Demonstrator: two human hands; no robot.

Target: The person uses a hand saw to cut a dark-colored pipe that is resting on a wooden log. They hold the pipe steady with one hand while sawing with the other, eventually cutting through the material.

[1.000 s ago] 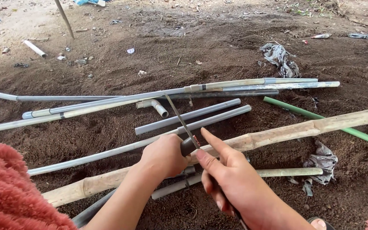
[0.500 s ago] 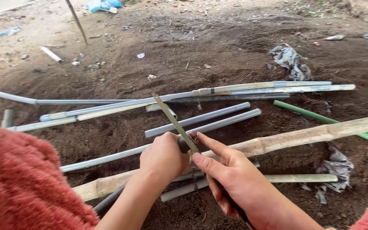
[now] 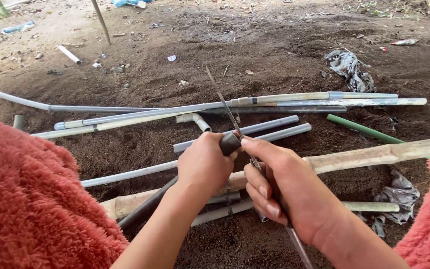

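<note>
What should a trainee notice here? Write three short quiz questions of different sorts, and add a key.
1. True or false: the left hand grips a dark pipe near its end.
2. What does the right hand hold? A) a hammer B) a thin blade C) a rope
3. Fill in: the coloured pipe just beyond the bamboo pole is ____.

Key: 1 true; 2 B; 3 green.
</note>
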